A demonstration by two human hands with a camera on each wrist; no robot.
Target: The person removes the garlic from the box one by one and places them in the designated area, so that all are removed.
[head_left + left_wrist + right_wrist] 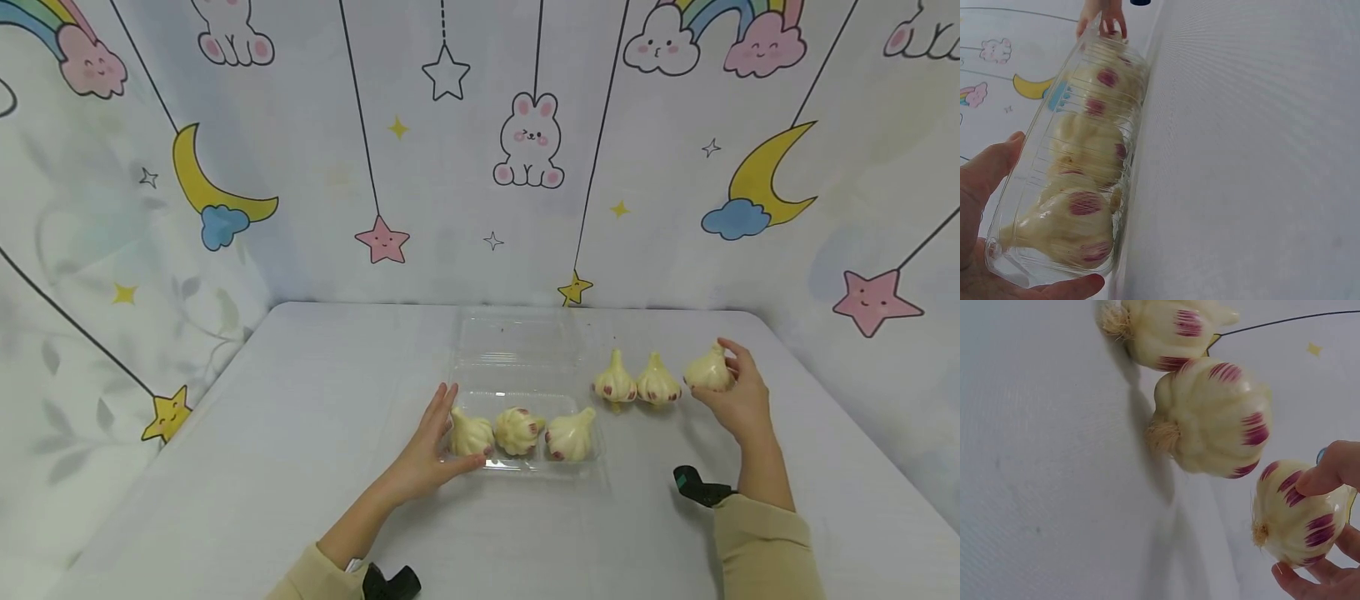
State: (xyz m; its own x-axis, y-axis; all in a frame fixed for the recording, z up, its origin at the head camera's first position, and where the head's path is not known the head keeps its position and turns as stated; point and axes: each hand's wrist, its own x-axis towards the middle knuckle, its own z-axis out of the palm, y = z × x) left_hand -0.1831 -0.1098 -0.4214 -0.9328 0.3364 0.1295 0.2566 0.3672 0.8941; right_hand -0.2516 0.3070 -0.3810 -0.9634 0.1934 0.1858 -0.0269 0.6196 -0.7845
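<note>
My left hand (425, 461) spans the left end of a clear plastic clamshell box (517, 468), with thumb in front and fingers behind. Three garlic bulbs (571, 435) lie side by side in its base. In the left wrist view the bulbs (1079, 219) show purple marks through the clear wall (1029, 134). My right hand (742, 398) grips another garlic bulb (708, 370) between thumb and fingers, at the right. In the right wrist view this bulb (1300, 512) has its roots facing the camera; part of it is hidden by the fingers.
Two more garlic bulbs, one (616, 379) beside another (658, 381), stand between the box and my right hand. The box's open lid (517, 337) lies back towards the wall. A white cloth (300, 375) covers the table. Behind it hangs a patterned backdrop (300, 125).
</note>
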